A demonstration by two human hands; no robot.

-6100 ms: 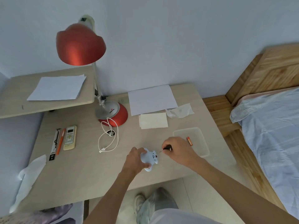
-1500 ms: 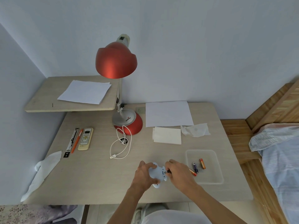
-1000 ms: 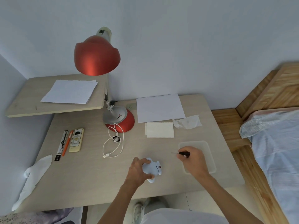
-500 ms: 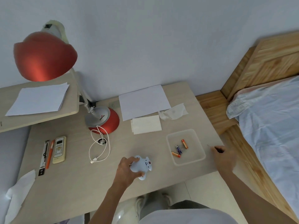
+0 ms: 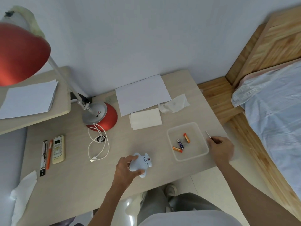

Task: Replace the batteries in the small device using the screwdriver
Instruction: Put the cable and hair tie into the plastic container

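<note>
A small pale-blue bear-shaped device point(image 5: 142, 163) lies on the desk near its front edge, gripped by my left hand point(image 5: 126, 168). To the right of the tray, at the desk's right edge, my right hand point(image 5: 221, 148) holds a thin screwdriver point(image 5: 209, 136); its metal tip points up and away. A clear plastic tray point(image 5: 201, 141) between the hands holds three small batteries point(image 5: 180, 143), two orange and one dark blue.
A red desk lamp point(image 5: 104, 116) stands at the back left with a white cable point(image 5: 97, 142) in front. Paper sheets point(image 5: 141, 93) and tissues point(image 5: 174, 104) lie behind the tray. A remote point(image 5: 58, 149) and pens lie at left. A bed point(image 5: 276, 119) is to the right.
My right hand has carried the screwdriver away from the device, over the tray, to the desk's right edge. The left hand stays on the device. The view has swung right.
</note>
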